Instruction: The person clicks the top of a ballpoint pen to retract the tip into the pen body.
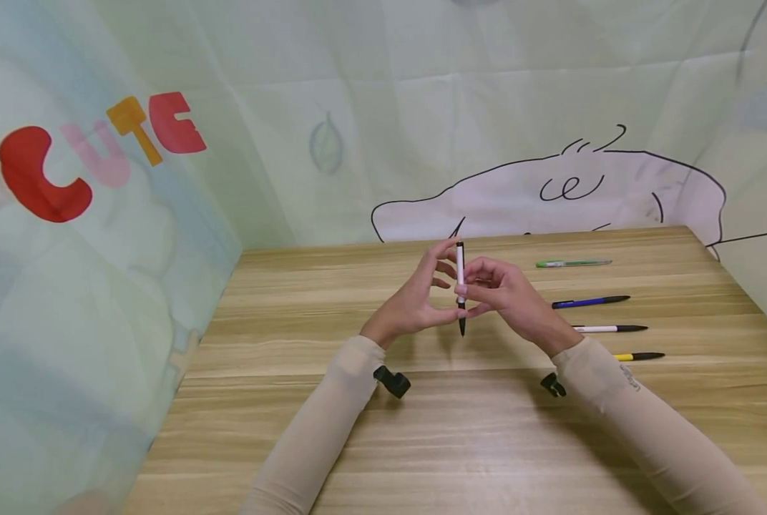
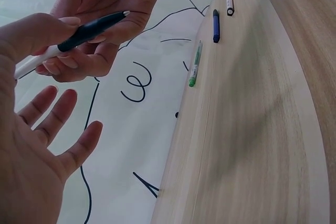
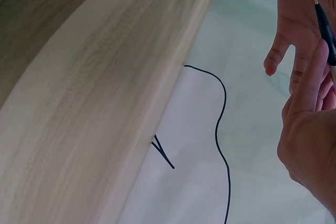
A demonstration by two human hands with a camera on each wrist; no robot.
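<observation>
A pen with a white barrel and black ends stands upright in the air above the wooden table. My right hand grips it around the middle with curled fingers. My left hand faces it from the left. Its fingers are spread and fairly straight, and its thumb touches the pen's lower barrel. In the left wrist view the left hand shows an open palm below the pen, which the right hand holds. The right wrist view shows the right hand and the pen's black tip.
Several pens lie in a column on the table's right side: green, blue, white and black, yellow and black. Printed cloth walls close off the table's left, far and right sides.
</observation>
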